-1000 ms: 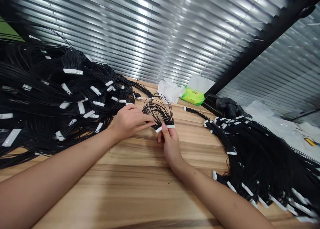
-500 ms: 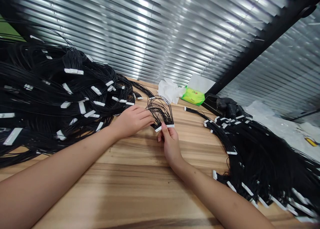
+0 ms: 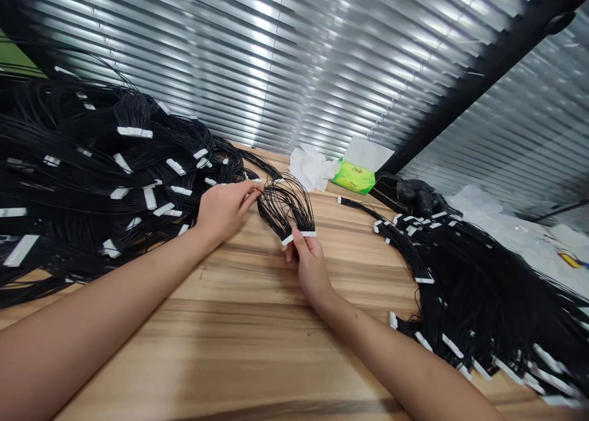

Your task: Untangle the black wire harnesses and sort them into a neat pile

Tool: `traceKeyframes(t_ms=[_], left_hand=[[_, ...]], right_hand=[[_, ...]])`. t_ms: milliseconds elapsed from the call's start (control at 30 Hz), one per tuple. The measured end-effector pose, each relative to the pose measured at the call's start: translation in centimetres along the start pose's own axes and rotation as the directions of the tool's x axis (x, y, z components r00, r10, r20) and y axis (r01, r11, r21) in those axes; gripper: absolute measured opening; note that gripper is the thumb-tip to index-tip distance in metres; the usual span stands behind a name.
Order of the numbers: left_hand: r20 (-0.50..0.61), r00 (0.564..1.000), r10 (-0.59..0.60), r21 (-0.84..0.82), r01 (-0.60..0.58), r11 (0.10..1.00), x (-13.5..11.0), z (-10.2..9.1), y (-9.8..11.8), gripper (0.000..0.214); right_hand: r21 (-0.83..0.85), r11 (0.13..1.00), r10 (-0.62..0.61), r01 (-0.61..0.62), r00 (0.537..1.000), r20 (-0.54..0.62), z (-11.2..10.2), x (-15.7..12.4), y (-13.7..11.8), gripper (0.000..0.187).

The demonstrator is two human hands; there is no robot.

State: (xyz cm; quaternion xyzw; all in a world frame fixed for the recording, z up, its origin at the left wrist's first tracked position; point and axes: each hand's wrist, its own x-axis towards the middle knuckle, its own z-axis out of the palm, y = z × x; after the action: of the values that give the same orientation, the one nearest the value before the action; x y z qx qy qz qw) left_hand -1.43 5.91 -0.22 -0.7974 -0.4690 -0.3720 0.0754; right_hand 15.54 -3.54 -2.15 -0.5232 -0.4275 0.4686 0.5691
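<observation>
A looped harness of thin black wires (image 3: 288, 203) with white connectors at its ends lies on the wooden table (image 3: 239, 323) between my hands. My right hand (image 3: 307, 262) pinches the two white connectors (image 3: 299, 235) together at the bottom of the loop. My left hand (image 3: 226, 207) has its fingers closed on the wire strands at the loop's upper left side. Both forearms reach in from the near edge.
A big heap of black wire harnesses with white connectors (image 3: 92, 175) fills the left. A second heap (image 3: 478, 298) covers the right. A white crumpled tissue (image 3: 313, 166), a green tissue pack (image 3: 355, 177) and a black object (image 3: 409, 194) lie at the back by the blinds.
My left hand has slid from the connector end up and left along the strands to the top of the loop. The harness and right hand shifted slightly left.
</observation>
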Motion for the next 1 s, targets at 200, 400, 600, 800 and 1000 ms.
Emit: traceKeyframes(t_ms=[200,400,600,800,1000], left_hand=[[0.002,0.983,-0.186,-0.164,0.184,0.969,0.2,0.0,-0.3,0.016],[-0.014,0.974,-0.225,-0.189,0.219,0.957,0.2,0.0,-0.5,0.016],[0.023,0.976,-0.216,-0.355,0.21,0.911,0.1,-0.1,-1.0,0.023],[-0.034,0.988,-0.15,-0.531,0.109,0.84,0.5,0.4,-1.7,0.025],[0.034,0.989,-0.142,-0.529,0.138,0.837,0.6,0.7,-1.5,0.03]], right_hand=[[-0.015,1.0,0.02,-0.019,0.994,0.111,0.1,-0.1,0.1,0.044],[-0.047,0.999,0.028,-0.019,0.977,0.211,0.1,-0.3,0.1,0.045],[-0.07,0.998,0.035,-0.007,0.909,0.415,-0.2,-1.3,-0.7,0.041],[-0.083,0.996,0.058,-0.026,0.912,0.406,-0.4,-1.5,-0.7,0.041],[-0.096,0.995,0.055,-0.019,0.92,0.388,-0.3,-1.2,-0.8,0.043]])
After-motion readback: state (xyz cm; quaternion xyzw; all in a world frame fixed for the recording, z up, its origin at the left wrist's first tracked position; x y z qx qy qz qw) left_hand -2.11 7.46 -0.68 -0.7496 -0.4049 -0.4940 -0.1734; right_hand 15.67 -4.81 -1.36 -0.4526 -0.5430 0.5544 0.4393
